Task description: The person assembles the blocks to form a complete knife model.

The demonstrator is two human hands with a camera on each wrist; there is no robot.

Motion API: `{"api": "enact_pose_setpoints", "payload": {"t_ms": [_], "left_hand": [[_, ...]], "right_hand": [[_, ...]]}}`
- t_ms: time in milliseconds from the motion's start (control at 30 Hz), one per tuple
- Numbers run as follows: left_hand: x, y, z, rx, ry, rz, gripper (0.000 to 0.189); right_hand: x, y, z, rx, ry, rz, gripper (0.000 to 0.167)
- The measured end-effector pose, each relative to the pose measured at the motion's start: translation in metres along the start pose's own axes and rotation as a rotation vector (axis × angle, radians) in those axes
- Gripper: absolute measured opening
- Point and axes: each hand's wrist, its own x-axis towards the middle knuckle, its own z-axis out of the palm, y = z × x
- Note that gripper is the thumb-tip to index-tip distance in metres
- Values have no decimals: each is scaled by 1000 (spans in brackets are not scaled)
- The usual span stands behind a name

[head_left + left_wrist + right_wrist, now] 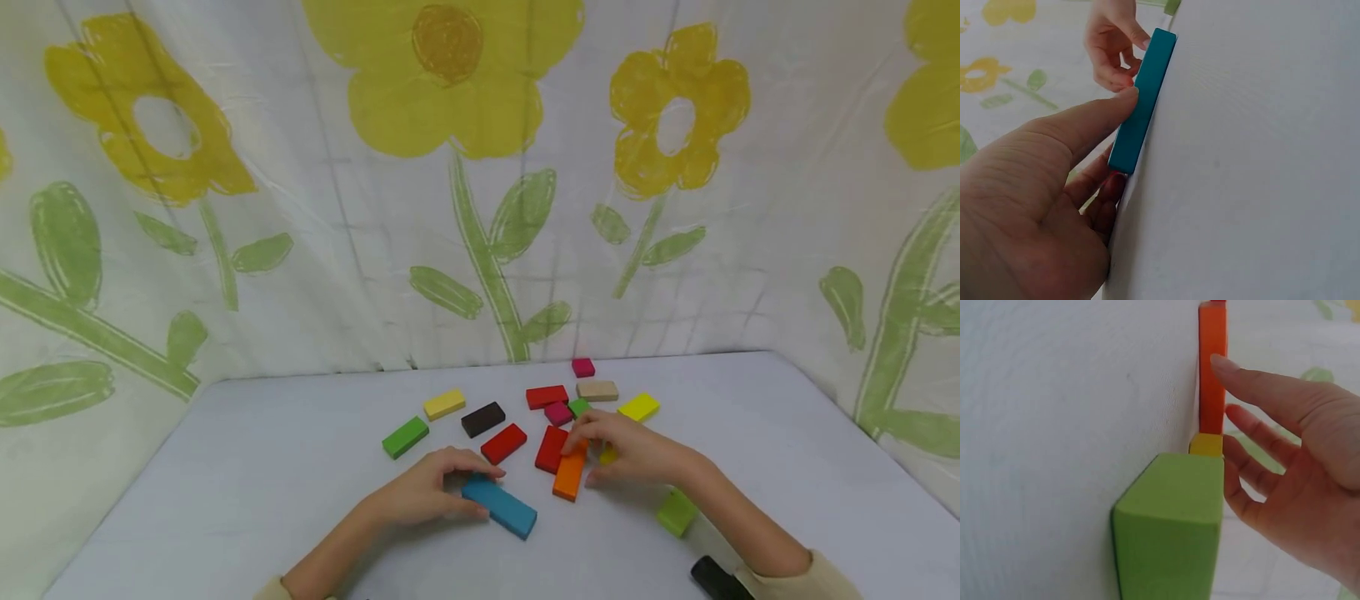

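Note:
A long blue wooden block [501,505] lies flat on the white table, and my left hand [431,492] holds it by its left end, thumb on the near side and fingers on the far side. In the left wrist view the thumb tip lies against the blue block [1144,103]. To the right, my right hand [633,450] grips an orange block [570,473], with the index finger over its far end and the thumb at its right side. A red block [551,450] lies right beside the orange one. Under the right hand, a yellow block [608,454] is partly hidden.
Several more blocks lie farther back, among them a green one [406,437], a dark brown one [483,419], a red one [504,443] and a tan one [597,391]. A lime block [677,512] sits near the right forearm. Behind the table hangs a flowered curtain [300,208].

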Motion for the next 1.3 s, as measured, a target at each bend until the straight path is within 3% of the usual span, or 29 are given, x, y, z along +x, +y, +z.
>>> {"api": "enact_pose_setpoints", "payload": {"t_ms": [267,433,800,1300], "left_hand": [[-1,2,3,16,35,-65,28],[-1,3,3,21,36,-76,28],[-2,5,0,44,44,-82,26],[-9,6,-15,118,89,-100,26]], "right_hand": [[1,-1,4,-17,25,10,28],[1,-3,6,-64,39,18,30],[0,-7,9,-51,71,45,27],[1,-16,13,-106,68,85,30]]}}
